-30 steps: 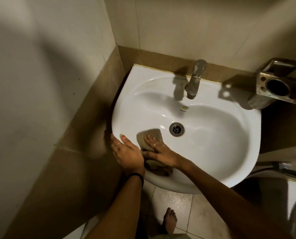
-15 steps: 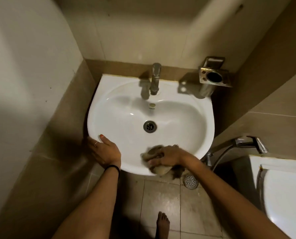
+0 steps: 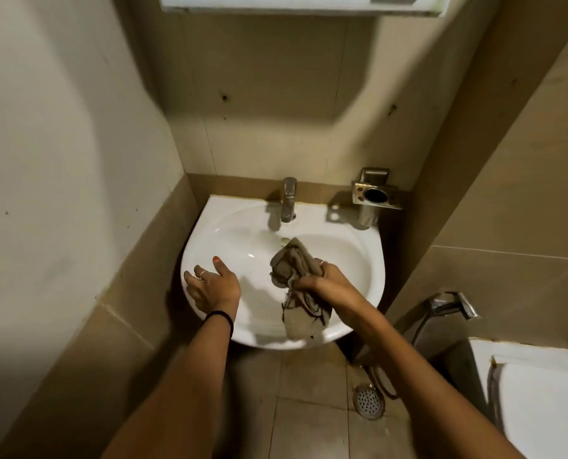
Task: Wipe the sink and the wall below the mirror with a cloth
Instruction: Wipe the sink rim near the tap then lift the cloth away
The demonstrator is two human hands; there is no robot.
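Observation:
A white sink (image 3: 358, 246) hangs in the corner with a chrome tap (image 3: 289, 203) at its back. My right hand (image 3: 325, 281) grips a crumpled grey-brown cloth (image 3: 294, 270), lifted above the bowl, with one end dangling over the front rim. The cloth hides the drain. My left hand (image 3: 213, 286) rests flat on the sink's left front rim, fingers apart. Beige wall tiles (image 3: 269, 127) rise behind the tap up to the bottom edge of the mirror (image 3: 295, 5).
A metal toothbrush holder (image 3: 375, 193) is fixed to the wall right of the tap. A hand sprayer (image 3: 451, 303) hangs at the right beside a white toilet (image 3: 540, 389). A floor drain (image 3: 368, 400) lies below the sink. Side walls stand close on both sides.
My right hand lifted the cloth off the sink's front rim and holds it bunched above the bowl. The view tilted up and back, bringing the wall and mirror edge into sight.

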